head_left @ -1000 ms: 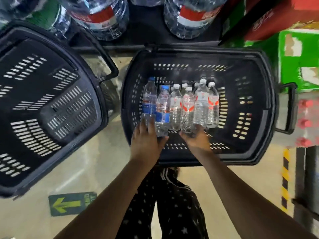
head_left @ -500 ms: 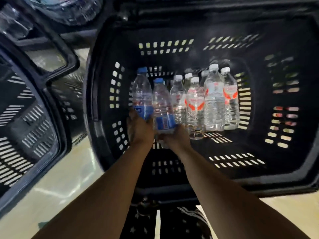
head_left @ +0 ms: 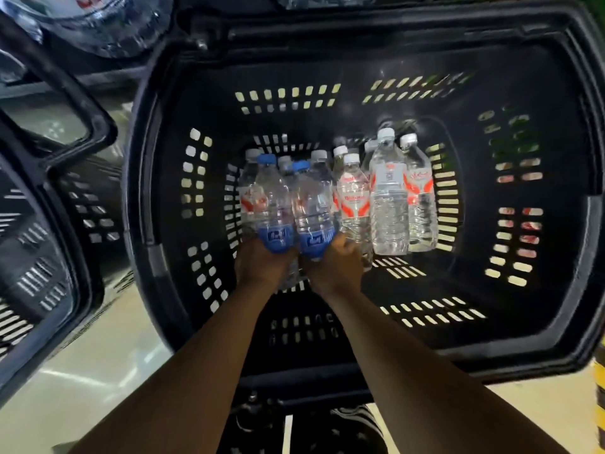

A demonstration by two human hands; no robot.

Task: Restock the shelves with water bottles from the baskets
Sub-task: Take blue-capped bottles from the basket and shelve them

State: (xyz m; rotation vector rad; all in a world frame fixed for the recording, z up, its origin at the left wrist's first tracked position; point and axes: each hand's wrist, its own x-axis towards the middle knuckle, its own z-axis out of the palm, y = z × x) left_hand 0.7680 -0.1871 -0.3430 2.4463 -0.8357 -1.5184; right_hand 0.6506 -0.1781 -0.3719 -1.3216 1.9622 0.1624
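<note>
A black slotted basket [head_left: 360, 37] fills the view, with several small water bottles standing in its middle. My left hand [head_left: 262, 267] is closed around the base of a blue-capped, blue-labelled bottle [head_left: 273, 204]. My right hand [head_left: 337, 267] grips a second blue-capped bottle [head_left: 312, 208] right beside it. Both bottles sit a little above the others. Behind them stand red-labelled bottles with white caps [head_left: 353, 198], and a taller clear bottle [head_left: 389, 198] on the right. Another red-labelled bottle [head_left: 250, 191] stands half hidden at the left.
A second black basket [head_left: 49, 224] lies to the left, its handle [head_left: 82, 103] near the first basket's rim. Large water jugs [head_left: 108, 24] stand at the top left on a low shelf. Pale floor [head_left: 98, 371] shows below, with a yellow-black striped post [head_left: 599, 404] at the right edge.
I leaned closer over the basket. Both hands closed on the two blue-capped bottles and lifted them slightly, which uncovered a red-labelled bottle on the left.
</note>
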